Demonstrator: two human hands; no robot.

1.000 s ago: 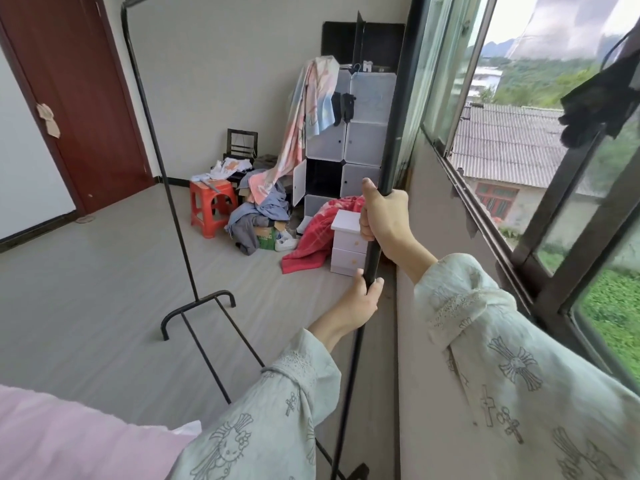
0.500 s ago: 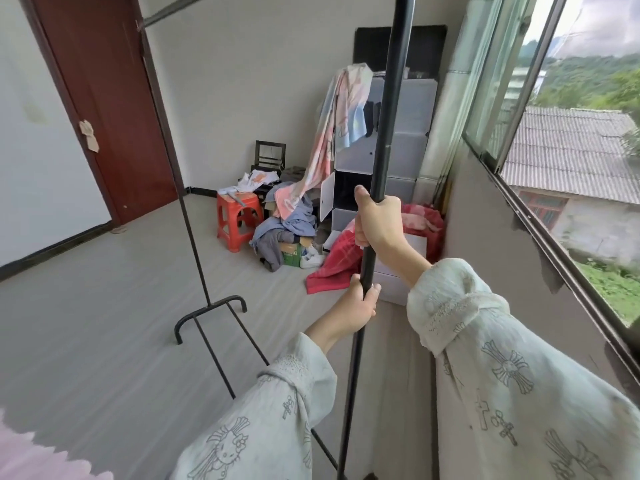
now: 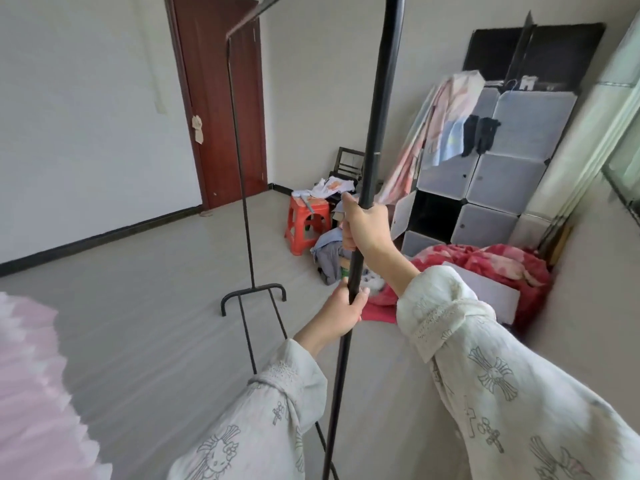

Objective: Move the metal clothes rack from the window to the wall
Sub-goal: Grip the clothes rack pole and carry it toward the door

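Black metal clothes rack: its near upright is gripped by both hands, the left hand low with fingers wrapped round the tube, the right hand clenched just above. Beyond them the far curved foot looks just off the grey floor. Judged mid-carry; next it needs swinging toward the white wall, clear of the orange plastic stool.
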